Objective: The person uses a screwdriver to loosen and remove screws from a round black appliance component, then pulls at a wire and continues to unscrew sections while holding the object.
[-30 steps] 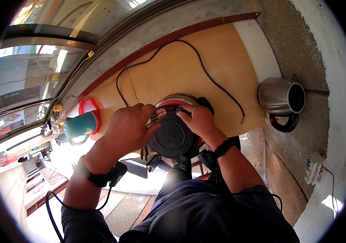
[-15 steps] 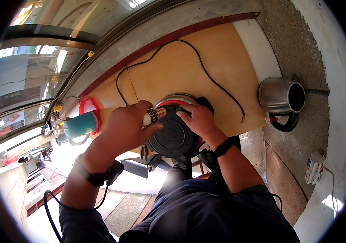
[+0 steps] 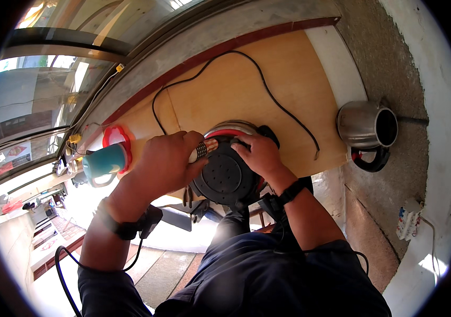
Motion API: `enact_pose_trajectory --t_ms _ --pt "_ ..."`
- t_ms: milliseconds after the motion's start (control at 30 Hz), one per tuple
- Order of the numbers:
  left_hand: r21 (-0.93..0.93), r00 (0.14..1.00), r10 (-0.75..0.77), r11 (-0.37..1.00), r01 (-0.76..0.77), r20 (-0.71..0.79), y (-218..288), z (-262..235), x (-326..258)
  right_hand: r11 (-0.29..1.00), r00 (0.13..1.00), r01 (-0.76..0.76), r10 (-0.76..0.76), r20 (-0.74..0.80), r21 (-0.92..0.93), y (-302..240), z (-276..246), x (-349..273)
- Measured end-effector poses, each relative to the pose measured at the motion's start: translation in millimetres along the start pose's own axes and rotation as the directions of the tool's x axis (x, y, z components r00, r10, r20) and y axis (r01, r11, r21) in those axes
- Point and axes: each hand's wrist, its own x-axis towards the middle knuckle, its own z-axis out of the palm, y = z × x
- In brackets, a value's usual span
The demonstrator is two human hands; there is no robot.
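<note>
Left hand (image 3: pixel 164 164) clamped round a short patterned tool (image 3: pixel 204 150), fingers curled, tool end over the rim of the round black base (image 3: pixel 225 178). Base faces up on a metal appliance (image 3: pixel 236 125) with a red band, near edge of the wooden tabletop (image 3: pixel 288 79). Progress: looks mid-job; base seated on the body, not separated. Can't tell what's loosened or fastened; tool contact hidden. Right hand (image 3: pixel 259 154) on the base's far right edge, fingers bent; whether closed underneath, can't tell. Beyond: black cord (image 3: pixel 260 66) looped loose on tabletop, steel kettle (image 3: pixel 359 127) right, teal jug (image 3: pixel 101 161) left.
</note>
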Motion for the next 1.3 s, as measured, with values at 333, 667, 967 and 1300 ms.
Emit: enact_pose_trajectory --t_ms 333,667,967,1300 --pt "0.049 0.987 0.031 0.999 -0.023 -0.157 -2 -6 -8 0.997 0.997 0.069 -0.070 -0.016 -0.027 10 4 3" --pt "-0.574 0.813 -0.422 0.807 0.136 -0.400 -46 11 -125 0.638 0.909 -0.409 0.350 0.228 0.652 21 -42 -18" --pt "-0.981 0.733 -0.658 -0.178 0.076 0.176 -21 140 -228 0.480 0.827 -0.562 0.289 0.483 0.674 -45 -55 -82" --pt "-0.892 0.709 -0.634 -0.452 -0.015 0.309 7 184 -251 0.366 0.644 -0.762 0.345 0.682 0.534 -52 -1 -100"
